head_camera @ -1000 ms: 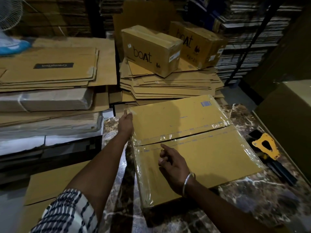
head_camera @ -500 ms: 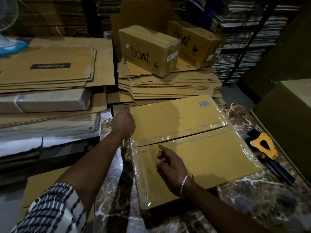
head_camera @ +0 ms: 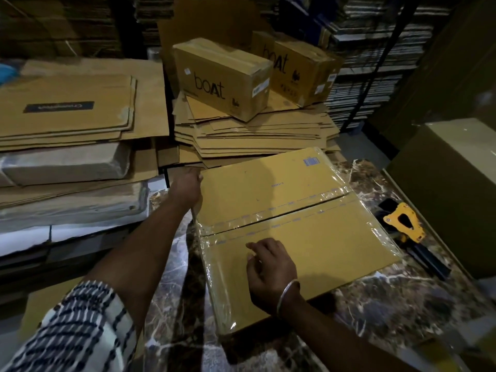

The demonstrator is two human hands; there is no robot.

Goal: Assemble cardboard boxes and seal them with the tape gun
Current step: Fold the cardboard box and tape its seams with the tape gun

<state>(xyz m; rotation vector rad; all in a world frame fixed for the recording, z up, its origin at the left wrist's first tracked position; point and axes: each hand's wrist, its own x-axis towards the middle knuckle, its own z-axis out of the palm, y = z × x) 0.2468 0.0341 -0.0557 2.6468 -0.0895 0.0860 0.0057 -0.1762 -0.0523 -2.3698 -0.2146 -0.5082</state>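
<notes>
**Cardboard box flat on marble worktop, both hands on it**

Brown cardboard box (head_camera: 292,226), flaps taped shut with clear tape (head_camera: 271,224), lying on the marble worktop (head_camera: 375,312). Left hand (head_camera: 186,187) at the box's far-left corner, fingers curled over the edge, gripping it. Right hand (head_camera: 269,272) resting on the box's near flap, fingers loosely bent, gripping nothing. Yellow tape gun (head_camera: 405,222) just right of the box. Two "boAt" cartons (head_camera: 222,76) on flattened cardboard beyond the box.

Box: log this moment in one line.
box taped, on table | left hand at its far-left corner | right hand on top | tape gun idle
</notes>
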